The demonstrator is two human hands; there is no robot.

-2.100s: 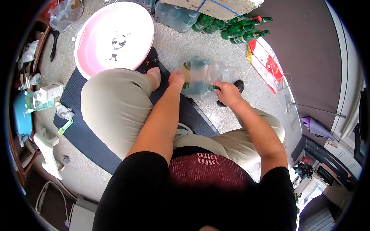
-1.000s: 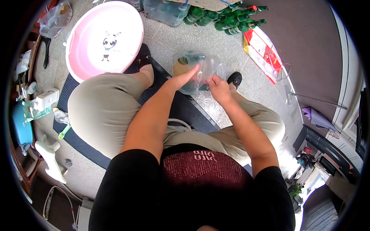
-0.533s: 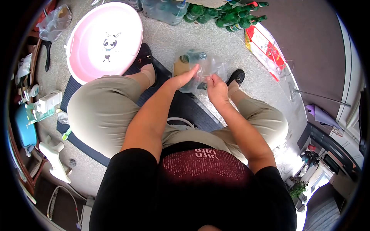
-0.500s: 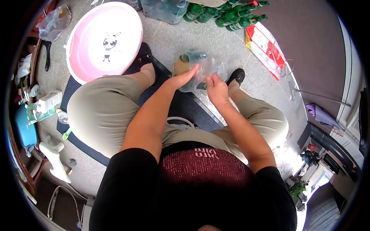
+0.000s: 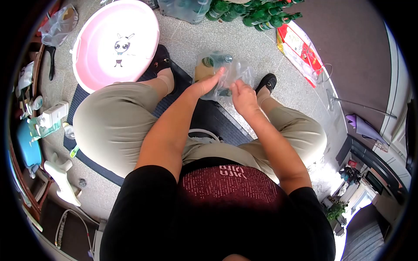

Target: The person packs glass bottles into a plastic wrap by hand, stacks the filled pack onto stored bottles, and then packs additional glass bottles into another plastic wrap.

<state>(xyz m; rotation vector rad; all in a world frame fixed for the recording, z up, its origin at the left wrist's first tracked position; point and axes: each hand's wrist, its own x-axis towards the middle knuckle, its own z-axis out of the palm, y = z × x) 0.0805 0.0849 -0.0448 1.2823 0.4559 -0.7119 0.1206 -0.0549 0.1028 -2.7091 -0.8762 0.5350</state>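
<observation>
A clear plastic bag (image 5: 238, 71) stands on the floor between my feet, with green bottles (image 5: 208, 61) and a tan piece of something inside. My left hand (image 5: 210, 83) is at the bag's near left side, thumb stretched along the plastic; its other fingers are partly hidden, and it seems to grip the bag. With bent fingers, my right hand (image 5: 244, 98) pinches the plastic on the right side. The bag's film between the two hands is bunched and wrinkled.
A large pink basin (image 5: 93, 52) rests at the upper left. Many green bottles (image 5: 261, 17) lie stacked at the top, beside another bag of bottles (image 5: 185, 8). A dark mat (image 5: 198, 111) lies under my feet. A red and white bag (image 5: 298, 54) is at the right.
The view has shifted slightly. Both hands stay at the bag with nearly the same hold, and the plastic between them has changed its folds a little.
</observation>
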